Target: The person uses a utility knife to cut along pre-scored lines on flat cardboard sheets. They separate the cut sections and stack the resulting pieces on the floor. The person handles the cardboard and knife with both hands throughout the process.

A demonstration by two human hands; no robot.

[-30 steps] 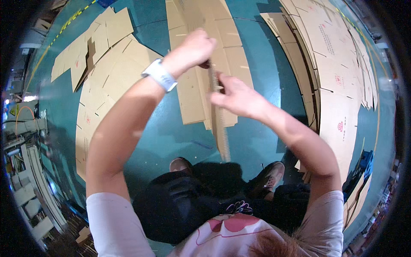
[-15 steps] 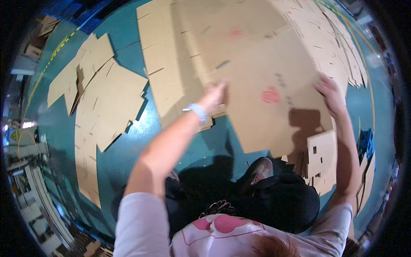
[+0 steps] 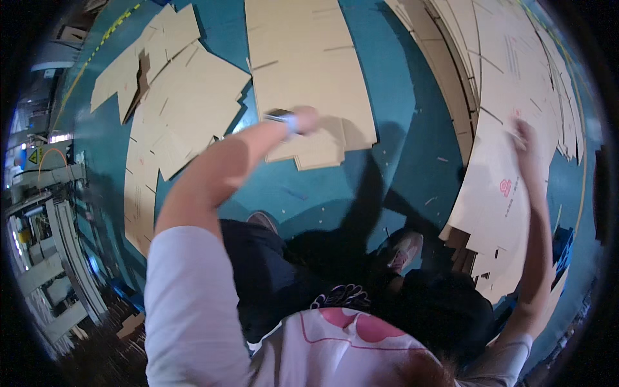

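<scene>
Flattened brown cardboard sheet (image 3: 509,161) lies on the teal floor (image 3: 400,129) at right, right hand (image 3: 525,138) resting on it. Left hand (image 3: 306,119), blurred, grip unclear, hovers over another cardboard sheet (image 3: 303,64) farther off.

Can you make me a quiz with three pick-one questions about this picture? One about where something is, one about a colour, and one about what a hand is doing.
1. Where is the right hand?
A. on the big cardboard sheet at the right
B. on a shoe
C. behind the person's back

2. What colour is the floor?
A. red
B. teal blue-green
C. white

3. What is the left hand doing?
A. gripping a hammer
B. reaching out over the middle cardboard sheet
C. resting in a pocket

Answers: 1 A, the right hand lies on the right sheet. 2 B, teal shows between the sheets. 3 B, the arm stretches out above the middle sheet, with no tool visible.
</scene>
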